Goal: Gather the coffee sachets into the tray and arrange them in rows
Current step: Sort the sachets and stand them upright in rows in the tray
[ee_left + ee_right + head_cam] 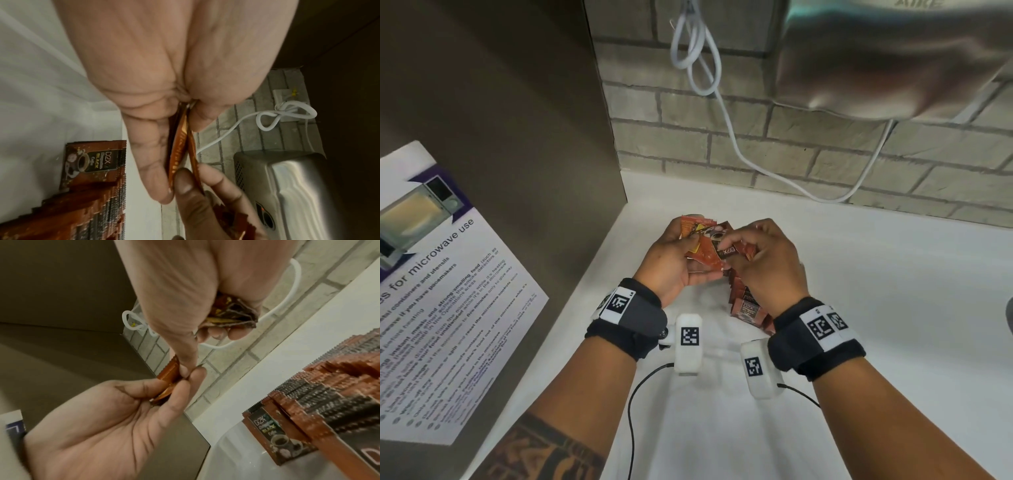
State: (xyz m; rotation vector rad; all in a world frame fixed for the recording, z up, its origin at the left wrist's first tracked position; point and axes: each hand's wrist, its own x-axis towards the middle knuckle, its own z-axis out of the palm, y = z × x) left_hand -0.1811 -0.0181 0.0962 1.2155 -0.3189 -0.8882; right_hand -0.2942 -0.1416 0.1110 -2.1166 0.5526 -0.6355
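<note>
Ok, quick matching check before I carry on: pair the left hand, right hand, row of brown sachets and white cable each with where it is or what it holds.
Things:
1. left hand
2. right hand
3. row of brown sachets
4. white cable

States:
A. hangs on the brick wall
B. stands in a line beneath the right wrist
C. holds orange sachets
D. holds dark brown sachets

Pairs: 1-C, 2-D, 3-B, 4-A

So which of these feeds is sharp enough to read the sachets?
Head view: evenly lit, edges bowed by the wide lens, sachet print too small. Left wrist: the palm is blurred up close, but the row of sachets reads clearly. Right wrist: dim, motion-smeared; the standing sachets only partly legible.
</note>
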